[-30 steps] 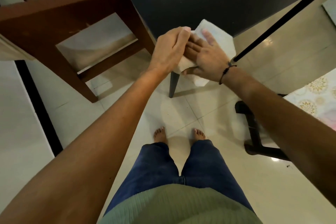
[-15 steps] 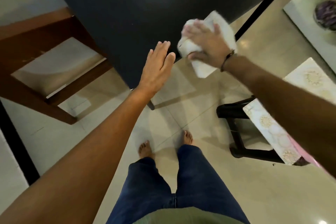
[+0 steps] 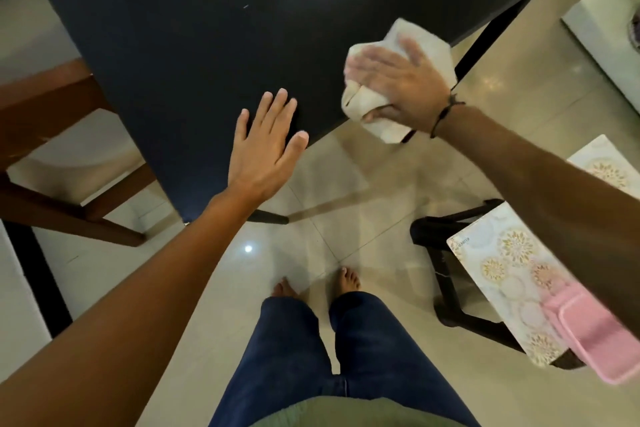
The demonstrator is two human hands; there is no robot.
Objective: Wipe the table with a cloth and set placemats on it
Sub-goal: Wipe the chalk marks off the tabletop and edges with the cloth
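The black table (image 3: pixel 207 28) fills the upper part of the view. A crumpled white cloth (image 3: pixel 420 36) lies on its near right corner and hangs partly over the edge. My right hand (image 3: pixel 401 83) presses down on the cloth with its fingers spread, and the thumb curls under the hanging fold. My left hand (image 3: pixel 266 139) is flat and holds nothing, at the table's front edge to the left of the cloth. Floral placemats (image 3: pixel 502 270) lie stacked on a black stool (image 3: pixel 446 288) at the right, partly hidden by my right forearm.
A brown wooden chair (image 3: pixel 52 107) stands at the table's left side. A pink tray (image 3: pixel 606 333) rests on the placemats. A white unit (image 3: pixel 595 31) stands at the far right. My bare feet (image 3: pixel 315 284) are on the tiled floor in front of the table.
My left hand has let go of the cloth and moved left along the table edge. My right hand has carried the cloth right to the table's corner and spread over it.
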